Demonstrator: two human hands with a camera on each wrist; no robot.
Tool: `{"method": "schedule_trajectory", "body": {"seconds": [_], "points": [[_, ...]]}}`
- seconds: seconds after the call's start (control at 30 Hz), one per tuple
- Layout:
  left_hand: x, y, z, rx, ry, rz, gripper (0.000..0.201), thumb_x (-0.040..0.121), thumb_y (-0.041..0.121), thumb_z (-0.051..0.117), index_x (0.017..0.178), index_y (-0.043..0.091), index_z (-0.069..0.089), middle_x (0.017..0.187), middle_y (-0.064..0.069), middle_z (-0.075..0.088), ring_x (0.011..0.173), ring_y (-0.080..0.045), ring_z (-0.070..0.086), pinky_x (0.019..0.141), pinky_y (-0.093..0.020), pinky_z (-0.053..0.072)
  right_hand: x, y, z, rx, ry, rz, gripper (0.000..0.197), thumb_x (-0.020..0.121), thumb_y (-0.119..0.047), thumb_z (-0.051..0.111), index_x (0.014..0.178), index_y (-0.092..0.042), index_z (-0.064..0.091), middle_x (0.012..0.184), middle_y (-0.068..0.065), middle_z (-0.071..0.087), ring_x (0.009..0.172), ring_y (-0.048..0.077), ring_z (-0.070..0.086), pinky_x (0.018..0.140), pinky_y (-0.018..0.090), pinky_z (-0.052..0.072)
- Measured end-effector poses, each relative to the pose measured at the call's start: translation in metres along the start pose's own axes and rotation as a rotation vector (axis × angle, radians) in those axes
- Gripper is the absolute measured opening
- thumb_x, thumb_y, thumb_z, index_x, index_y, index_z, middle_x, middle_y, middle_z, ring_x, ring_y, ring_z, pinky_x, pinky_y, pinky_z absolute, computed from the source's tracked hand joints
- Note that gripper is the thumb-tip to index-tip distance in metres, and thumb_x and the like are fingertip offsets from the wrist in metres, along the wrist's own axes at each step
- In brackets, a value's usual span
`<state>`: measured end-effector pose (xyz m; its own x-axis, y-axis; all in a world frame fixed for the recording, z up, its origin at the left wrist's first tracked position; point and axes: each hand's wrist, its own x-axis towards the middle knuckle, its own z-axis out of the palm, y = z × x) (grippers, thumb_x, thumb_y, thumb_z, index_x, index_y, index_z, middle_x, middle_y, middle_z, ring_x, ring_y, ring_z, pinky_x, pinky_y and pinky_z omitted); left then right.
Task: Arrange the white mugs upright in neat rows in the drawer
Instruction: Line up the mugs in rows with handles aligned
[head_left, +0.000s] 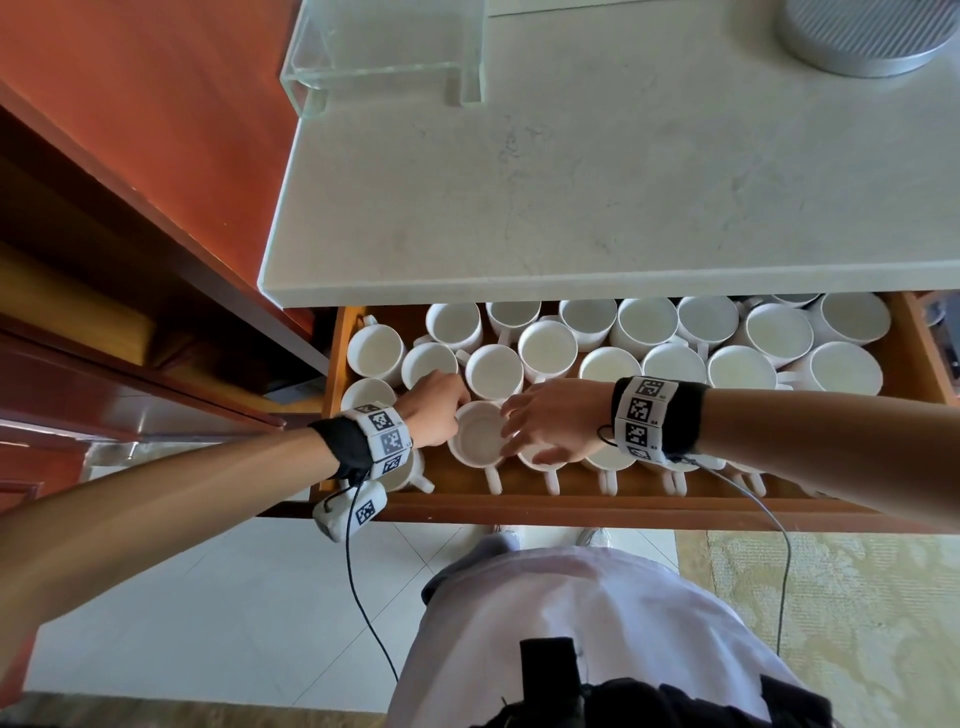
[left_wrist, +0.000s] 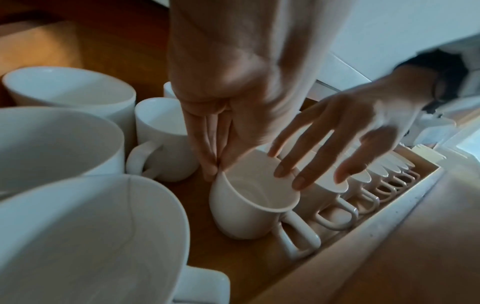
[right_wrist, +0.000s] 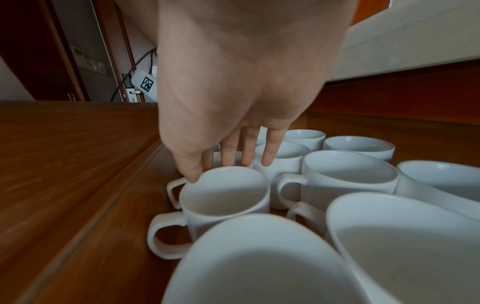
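An open wooden drawer holds many white mugs. One upright mug stands in the front row, its handle pointing at the drawer front. My left hand has its fingers straight and together, pressed against this mug's outer wall by the rim. My right hand is spread flat above, fingertips touching the opposite rim. Its thumb rests on the neighbouring mug. To the right, more upright mugs line up with handles forward.
Behind the front row, several mugs stand loosely packed with handles at mixed angles. Another mug sits under my left wrist. The pale countertop overhangs the drawer's back; a clear stand and a grey round object rest on it.
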<state>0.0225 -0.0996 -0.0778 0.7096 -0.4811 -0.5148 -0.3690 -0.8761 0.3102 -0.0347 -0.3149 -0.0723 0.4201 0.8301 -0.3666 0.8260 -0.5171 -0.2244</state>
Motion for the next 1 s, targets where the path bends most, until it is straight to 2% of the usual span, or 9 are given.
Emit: {"method": "schedule_trajectory", "body": {"seconds": [0.27, 0.43, 0.5, 0.6, 0.7, 0.77, 0.83, 0.9, 1.0], "points": [[0.001, 0.004, -0.001, 0.056, 0.002, 0.052, 0.015, 0.086, -0.003, 0.067, 0.079, 0.007, 0.076, 0.071, -0.003, 0.071, 0.064, -0.017, 0.066, 0.062, -0.033, 0.060, -0.001, -0.001, -0.005, 0.077, -0.025, 0.045, 0.046, 0.097, -0.036, 0.057, 0.143, -0.038, 0.052, 0.141, -0.014, 0.057, 0.140, 0.015, 0.037, 0.102, 0.040, 0.045], [0.005, 0.006, 0.001, 0.045, 0.040, 0.038, 0.016, 0.086, -0.005, 0.068, 0.075, 0.006, 0.073, 0.072, -0.005, 0.070, 0.065, -0.017, 0.066, 0.063, -0.033, 0.060, -0.001, 0.000, -0.004, 0.061, -0.031, 0.042, 0.047, 0.096, -0.035, 0.057, 0.143, -0.038, 0.052, 0.141, -0.015, 0.056, 0.141, 0.014, 0.035, 0.101, 0.039, 0.046], [0.005, 0.006, 0.000, 0.028, 0.024, 0.038, 0.016, 0.087, -0.006, 0.065, 0.079, 0.003, 0.075, 0.075, -0.007, 0.071, 0.069, -0.020, 0.067, 0.065, -0.033, 0.059, -0.003, -0.001, -0.003, 0.037, -0.028, 0.031, 0.046, 0.097, -0.035, 0.058, 0.143, -0.037, 0.053, 0.143, -0.014, 0.055, 0.142, 0.015, 0.035, 0.102, 0.039, 0.045], [0.002, 0.001, -0.005, 0.003, -0.031, 0.031, 0.015, 0.087, -0.003, 0.069, 0.097, 0.006, 0.077, 0.088, -0.006, 0.074, 0.081, -0.021, 0.069, 0.073, -0.032, 0.060, -0.004, -0.001, -0.004, 0.001, -0.011, 0.002, 0.045, 0.097, -0.033, 0.059, 0.141, -0.035, 0.054, 0.143, -0.010, 0.056, 0.140, 0.019, 0.040, 0.102, 0.043, 0.046], [-0.002, -0.007, -0.006, -0.026, -0.072, -0.005, 0.029, 0.085, 0.009, 0.079, 0.113, 0.014, 0.073, 0.093, 0.000, 0.073, 0.084, -0.016, 0.070, 0.077, -0.032, 0.062, -0.003, 0.000, -0.003, -0.031, -0.003, -0.018, 0.045, 0.097, -0.032, 0.058, 0.141, -0.033, 0.054, 0.141, -0.006, 0.057, 0.138, 0.021, 0.044, 0.104, 0.044, 0.045], [-0.005, -0.010, -0.006, -0.033, -0.086, -0.043, 0.038, 0.086, 0.015, 0.081, 0.121, 0.010, 0.069, 0.096, -0.004, 0.073, 0.086, -0.019, 0.071, 0.079, -0.035, 0.062, -0.001, 0.002, -0.003, -0.038, 0.002, -0.023, 0.045, 0.097, -0.032, 0.058, 0.142, -0.031, 0.054, 0.143, -0.004, 0.056, 0.140, 0.020, 0.042, 0.108, 0.045, 0.042], [-0.006, -0.010, -0.005, -0.027, -0.102, -0.061, 0.034, 0.086, 0.013, 0.081, 0.118, 0.008, 0.070, 0.097, -0.007, 0.073, 0.089, -0.022, 0.072, 0.079, -0.035, 0.062, 0.000, 0.002, -0.003, -0.029, -0.018, -0.015, 0.047, 0.098, -0.033, 0.058, 0.144, -0.031, 0.053, 0.146, -0.004, 0.053, 0.143, 0.019, 0.039, 0.112, 0.044, 0.039], [-0.006, -0.006, -0.006, -0.016, -0.110, -0.063, 0.022, 0.086, 0.009, 0.080, 0.107, 0.007, 0.073, 0.090, -0.006, 0.073, 0.086, -0.024, 0.072, 0.077, -0.037, 0.063, 0.000, 0.001, -0.002, 0.006, -0.038, 0.005, 0.048, 0.099, -0.034, 0.057, 0.146, -0.031, 0.050, 0.149, -0.004, 0.051, 0.145, 0.018, 0.035, 0.113, 0.043, 0.038], [-0.004, -0.003, -0.007, -0.012, -0.100, -0.083, 0.016, 0.085, 0.005, 0.079, 0.100, 0.008, 0.074, 0.085, -0.003, 0.071, 0.079, -0.019, 0.068, 0.069, -0.030, 0.059, -0.001, -0.001, 0.000, 0.085, -0.034, 0.047, 0.048, 0.099, -0.036, 0.055, 0.147, -0.032, 0.049, 0.150, -0.006, 0.049, 0.146, 0.015, 0.032, 0.111, 0.038, 0.039]]}}
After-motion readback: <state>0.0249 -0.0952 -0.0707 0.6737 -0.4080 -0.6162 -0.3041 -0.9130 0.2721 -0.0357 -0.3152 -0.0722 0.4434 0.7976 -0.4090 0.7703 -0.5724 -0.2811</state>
